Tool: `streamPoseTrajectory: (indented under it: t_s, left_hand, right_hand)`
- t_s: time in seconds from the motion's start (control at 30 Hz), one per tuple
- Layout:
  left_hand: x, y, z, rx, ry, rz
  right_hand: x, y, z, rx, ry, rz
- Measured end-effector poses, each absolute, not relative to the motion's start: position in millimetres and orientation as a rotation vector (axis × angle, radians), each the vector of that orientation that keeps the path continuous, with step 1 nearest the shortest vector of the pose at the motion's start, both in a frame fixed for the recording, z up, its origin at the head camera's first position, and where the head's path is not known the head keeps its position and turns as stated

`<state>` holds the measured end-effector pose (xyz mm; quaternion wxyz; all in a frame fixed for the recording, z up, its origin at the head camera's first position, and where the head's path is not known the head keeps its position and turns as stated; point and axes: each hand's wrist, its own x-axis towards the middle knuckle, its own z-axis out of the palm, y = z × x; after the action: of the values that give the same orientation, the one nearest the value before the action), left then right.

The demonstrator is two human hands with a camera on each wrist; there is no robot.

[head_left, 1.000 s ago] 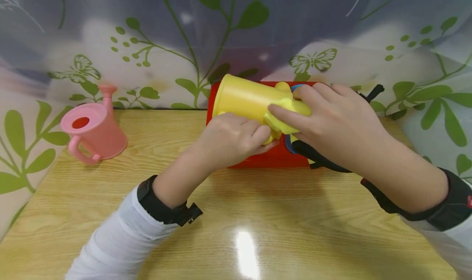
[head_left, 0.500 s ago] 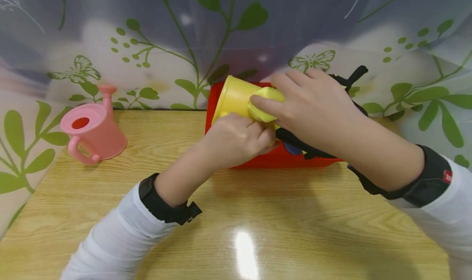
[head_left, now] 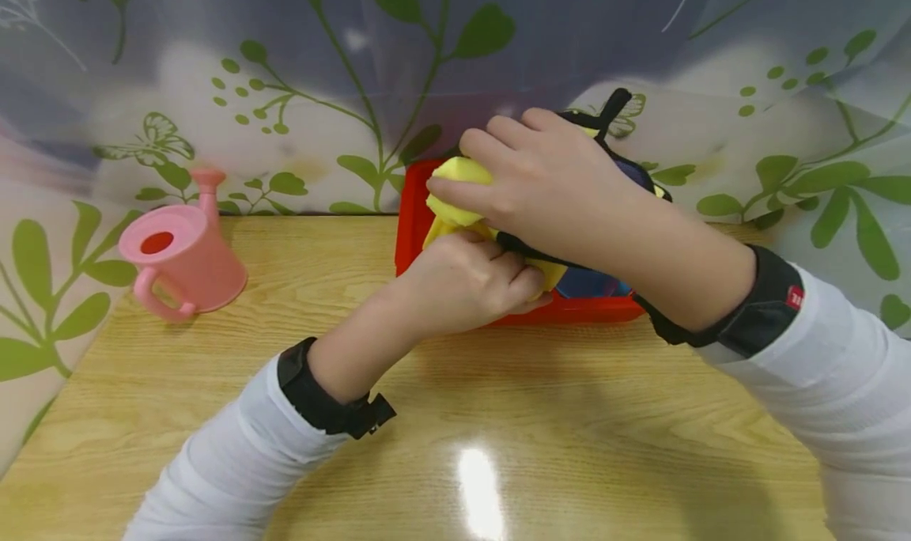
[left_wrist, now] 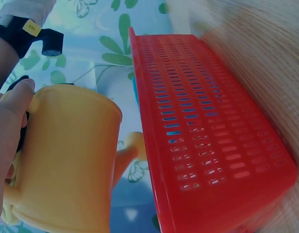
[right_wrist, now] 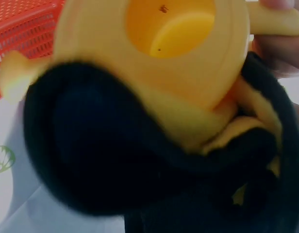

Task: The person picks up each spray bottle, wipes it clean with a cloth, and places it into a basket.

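Note:
A yellow toy watering can point(left_wrist: 67, 160) is tipped on its side at the red basket's level. My left hand point(head_left: 470, 280) grips it by the handle. Its round top opening shows in the right wrist view, and its spout point(left_wrist: 127, 153) points toward the basket in the left wrist view. My right hand point(head_left: 548, 169) holds a bunched yellow cloth point(head_left: 459, 189) with black edging against the can's bottom end. The cloth's loose dark part point(right_wrist: 106, 145) hangs below the can's top. From the head view, both hands hide most of the can.
Behind the hands, a red slotted basket point(left_wrist: 212, 131) stands on the wooden table point(head_left: 427, 430). A pink watering can point(head_left: 188, 256) stands upright on the left. A leaf-printed curtain point(head_left: 299, 66) closes off the back.
My right hand has moved left and slightly up with the cloth, along the can to its bottom end. My left hand keeps its grip, and the can now shows less under the hands.

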<state>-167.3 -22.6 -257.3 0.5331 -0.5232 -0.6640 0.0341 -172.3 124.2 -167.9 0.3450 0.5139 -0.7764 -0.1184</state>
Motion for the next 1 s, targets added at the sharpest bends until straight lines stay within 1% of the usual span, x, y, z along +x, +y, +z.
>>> streamPoseTrajectory:
  t_s: [0.17, 0.4, 0.7, 1.0]
  left_hand:
    - [-165.5, -24.7, -257.1, -1.263, -1.594, 0.073]
    - [-165.0, -27.5, -260.8, -1.255, -1.583, 0.038]
    - [-166.0, -39.2, -261.2, -1.22, -1.626, 0.006]
    - [-166.2, -44.9, -263.1, -1.223, -1.643, 0.014]
  right_hand:
    - [-172.0, 120.5, -167.0, 1.329, -2.064, -0.325]
    - [-162.9, 131.0, -167.5, 1.325, -2.194, -0.369]
    - [-149.7, 163.8, -177.7, 1.314, -2.195, -0.379]
    - [-132.4, 195.6, -179.9, 1.271, -2.369, -0.441]
